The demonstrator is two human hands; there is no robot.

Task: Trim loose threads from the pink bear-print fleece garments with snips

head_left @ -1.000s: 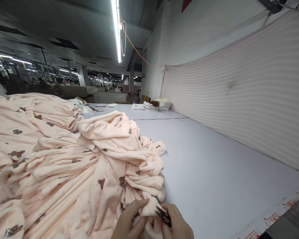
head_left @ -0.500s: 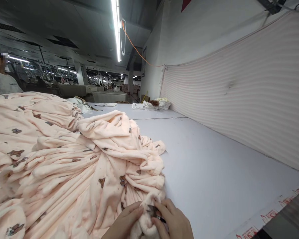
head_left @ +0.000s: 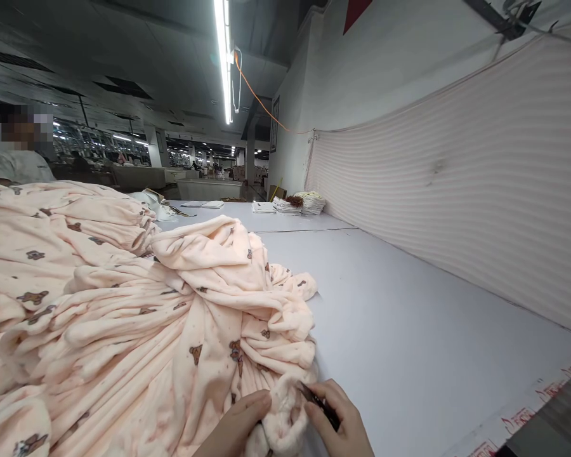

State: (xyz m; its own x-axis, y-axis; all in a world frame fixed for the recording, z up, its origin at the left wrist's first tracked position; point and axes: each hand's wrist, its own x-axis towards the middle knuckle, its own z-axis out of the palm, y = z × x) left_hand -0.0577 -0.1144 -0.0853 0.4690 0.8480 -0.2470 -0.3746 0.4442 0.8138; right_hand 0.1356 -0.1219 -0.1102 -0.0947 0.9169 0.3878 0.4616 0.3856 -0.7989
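Note:
At the bottom of the head view, my left hand (head_left: 240,424) pinches a gathered, tube-like end (head_left: 285,409) of pale pink fleece. My right hand (head_left: 341,419) is closed around dark thread snips (head_left: 324,405), their tip close to the upper right edge of that end; whether they touch it I cannot tell. The fleece (head_left: 171,355) carries a brown bear print and lies in a large crumpled heap to the left and ahead of my hands.
A pale worktop (head_left: 400,317) stretches right and ahead, with red-printed tape (head_left: 518,420) along its near right edge. Striped cloth (head_left: 447,171) hangs along the right side. Paper stacks (head_left: 311,203) lie at the far end. A person (head_left: 21,162) is at the far left.
The snips have turned and moved slightly right, away from the middle of the fleece end to its edge. My left hand keeps its pinch. More of the person at left shows.

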